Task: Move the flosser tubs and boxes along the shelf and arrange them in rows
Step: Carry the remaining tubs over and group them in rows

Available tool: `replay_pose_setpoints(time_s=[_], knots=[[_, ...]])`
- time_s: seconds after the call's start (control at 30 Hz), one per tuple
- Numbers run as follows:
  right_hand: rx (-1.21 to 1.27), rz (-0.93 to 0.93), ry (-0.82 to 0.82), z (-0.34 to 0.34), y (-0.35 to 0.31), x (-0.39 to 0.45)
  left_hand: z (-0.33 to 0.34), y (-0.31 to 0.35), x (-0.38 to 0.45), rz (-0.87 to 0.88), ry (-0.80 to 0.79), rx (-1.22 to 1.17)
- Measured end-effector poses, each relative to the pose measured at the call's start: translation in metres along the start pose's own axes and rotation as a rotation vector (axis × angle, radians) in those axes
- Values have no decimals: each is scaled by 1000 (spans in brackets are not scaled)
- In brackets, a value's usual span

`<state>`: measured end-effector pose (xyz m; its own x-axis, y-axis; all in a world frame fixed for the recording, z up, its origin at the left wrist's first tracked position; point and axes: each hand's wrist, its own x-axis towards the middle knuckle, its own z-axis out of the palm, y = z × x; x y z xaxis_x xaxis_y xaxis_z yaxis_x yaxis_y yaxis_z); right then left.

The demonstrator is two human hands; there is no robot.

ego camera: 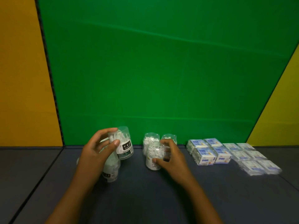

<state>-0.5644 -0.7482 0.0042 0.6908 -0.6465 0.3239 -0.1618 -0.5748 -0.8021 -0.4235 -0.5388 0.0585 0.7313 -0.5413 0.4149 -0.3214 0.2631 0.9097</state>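
- Boxes point(208, 152) done: neat rows at shelf point(161, 199) right.
- Left hand point(95, 149) grips lifted flosser tub point(123, 146).
- Right hand point(169, 157) clasps front tub point(153, 155) of middle cluster.
- Tubs unaligned; rows remain.

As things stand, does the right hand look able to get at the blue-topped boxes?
Probably yes. The right hand grips a front tub, but bare shelf lies between it and the blue-topped boxes; it would likely release the tub first.

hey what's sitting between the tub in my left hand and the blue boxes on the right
In the head view, a cluster of clear flosser tubs, its front tub held by the right hand.
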Motion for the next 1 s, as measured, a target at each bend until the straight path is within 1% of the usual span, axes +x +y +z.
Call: replay_pose_setpoints(time_s=[0.13,0.27,0.4,0.5,0.63,0.73,0.9,1.0], knots=[[8,-17,-45,1,15,5,13,0,-6,-30,18,49],[-44,-74,-78,-2,22,8,20,2,-17,-30,43,105],[-153,-144,-126,-12,16,7,19,4,-30,-11,104,149],[-240,-222,-92,-19,7,7,15,6,-42,21,118,155],[-372,-339,-50,-17,-17,9,0,11,-59,58,124,176],[-465,-415,-64,-6,-37,7,-20,15,-69,76,142,192],[-531,-436,-148,20,-62,2,-54,17,-82,85,176,183],[-513,-430,-148,34,-74,-4,-72,10,-88,74,164,176]])
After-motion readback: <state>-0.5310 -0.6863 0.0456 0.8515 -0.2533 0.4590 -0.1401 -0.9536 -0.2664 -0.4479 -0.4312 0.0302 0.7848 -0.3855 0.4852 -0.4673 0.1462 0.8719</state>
